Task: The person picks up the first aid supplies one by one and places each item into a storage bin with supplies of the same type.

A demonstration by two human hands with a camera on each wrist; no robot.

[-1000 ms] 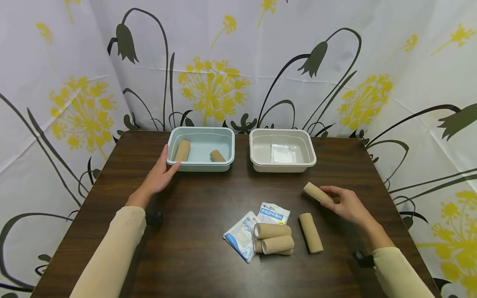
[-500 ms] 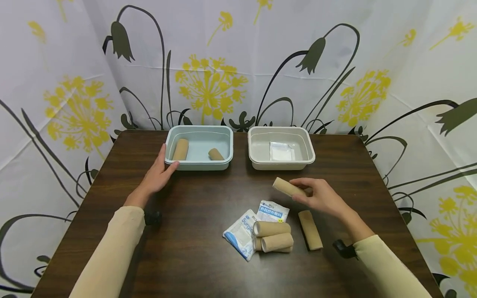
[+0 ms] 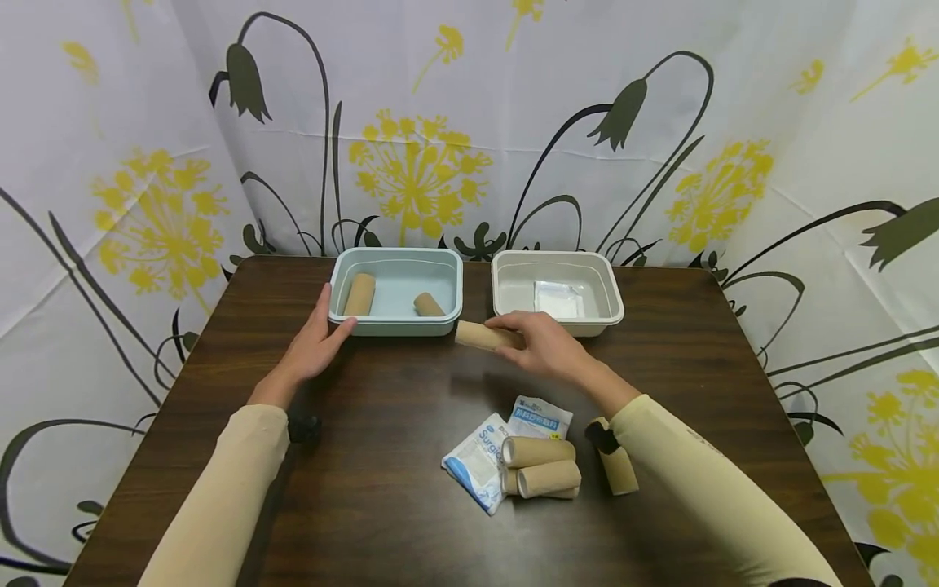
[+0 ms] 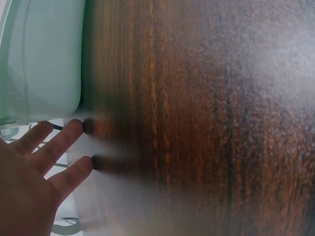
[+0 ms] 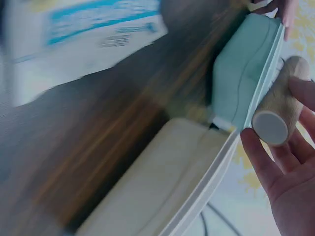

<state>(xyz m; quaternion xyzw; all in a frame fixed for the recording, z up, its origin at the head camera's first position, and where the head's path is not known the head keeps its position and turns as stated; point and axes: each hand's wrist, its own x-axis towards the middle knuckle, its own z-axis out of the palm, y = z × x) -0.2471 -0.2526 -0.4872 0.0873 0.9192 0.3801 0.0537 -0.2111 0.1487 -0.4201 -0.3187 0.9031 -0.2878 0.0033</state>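
My right hand [image 3: 546, 346] grips a tan bandage roll [image 3: 477, 335] by one end. It holds the roll above the table, between the two bins and in front of them. In the right wrist view the pale round end of the roll [image 5: 270, 128] faces the camera. My left hand [image 3: 311, 346] rests at the near left corner of the light blue bin [image 3: 396, 328], thumb at the front rim. Its fingers [image 4: 59, 142] look straight and spread in the left wrist view. Inside this bin lie a longer tan roll [image 3: 360, 295] and a shorter one [image 3: 428, 305].
A cream bin [image 3: 601, 326] holding a white packet [image 3: 557, 300] stands right of the blue one. Nearer lie two printed gauze packets [image 3: 477, 461], with several tan rolls [image 3: 548, 478] piled partly over them. Under my right forearm is another roll [image 3: 620, 473].
My right hand has carried its roll left and toward the back, from the table's right side to the gap between the bins. The left hand stays at the blue bin.
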